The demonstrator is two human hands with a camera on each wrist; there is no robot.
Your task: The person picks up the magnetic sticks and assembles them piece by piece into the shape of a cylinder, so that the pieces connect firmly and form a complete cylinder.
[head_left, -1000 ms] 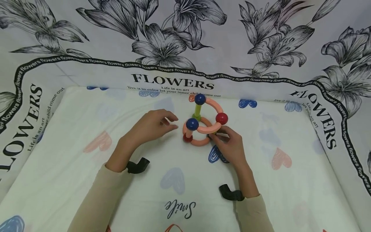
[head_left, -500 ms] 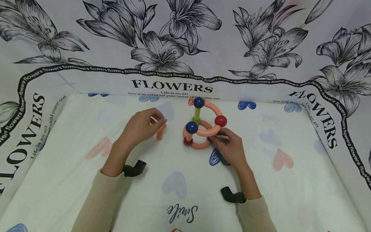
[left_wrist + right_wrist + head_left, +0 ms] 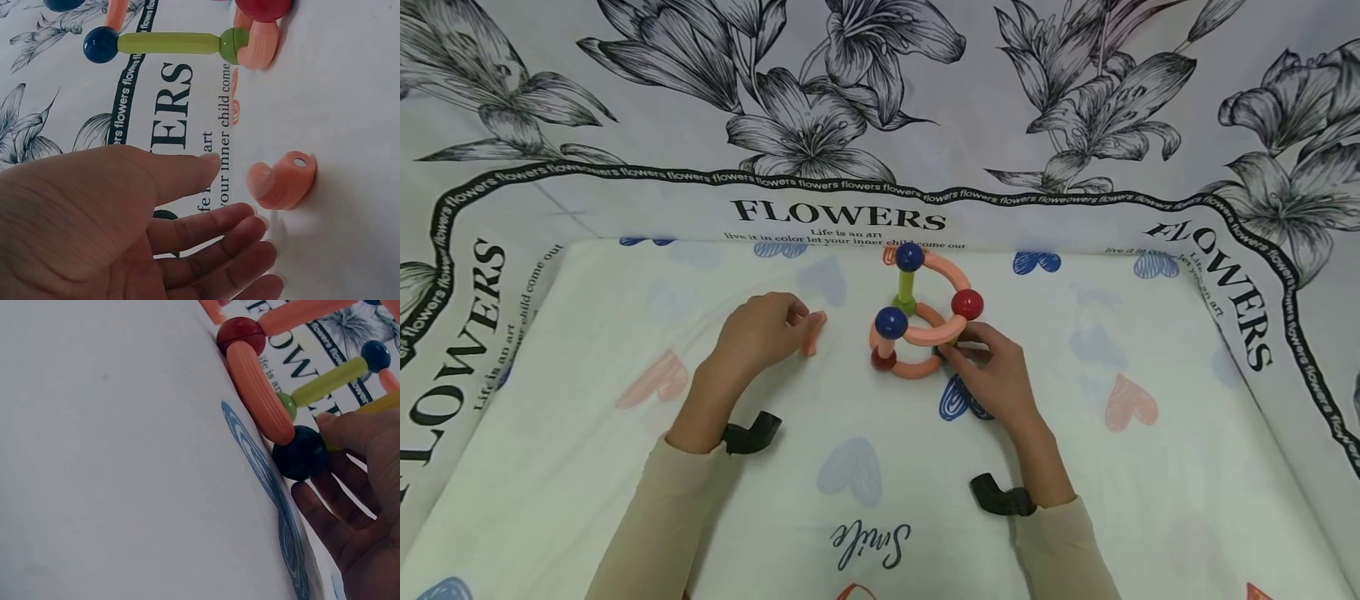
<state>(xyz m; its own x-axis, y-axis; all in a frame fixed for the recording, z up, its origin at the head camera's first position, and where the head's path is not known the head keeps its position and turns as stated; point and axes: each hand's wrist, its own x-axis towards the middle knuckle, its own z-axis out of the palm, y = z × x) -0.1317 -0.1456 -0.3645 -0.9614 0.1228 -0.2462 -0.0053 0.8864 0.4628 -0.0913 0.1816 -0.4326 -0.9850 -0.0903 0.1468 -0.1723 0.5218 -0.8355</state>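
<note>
A magnetic ball-and-stick frame [image 3: 917,369] stands on the cloth. Curved orange sticks form its lower and upper rings, joined by upright sticks. Blue balls [image 3: 891,323], a red ball [image 3: 967,304] and a green ball [image 3: 232,46] sit at the joints. My right hand [image 3: 996,371] pinches the dark blue ball [image 3: 300,453] at the lower ring's near right, beside a yellow stick [image 3: 380,403]. Left of the frame, a loose curved orange stick [image 3: 282,181] lies just past the fingertips of my left hand [image 3: 763,333]; the left wrist view shows a gap between them.
A white cloth with printed hearts [image 3: 850,471] covers the surface. Behind it rises a flower-printed fabric [image 3: 842,212], which also runs along both sides. Black wrist-camera mounts [image 3: 752,433] stick out from both wrists.
My left hand has drawn back leftward from beside the frame and lowered slightly, bringing the loose orange stick into sight. The right hand stays at the frame's lower ring.
</note>
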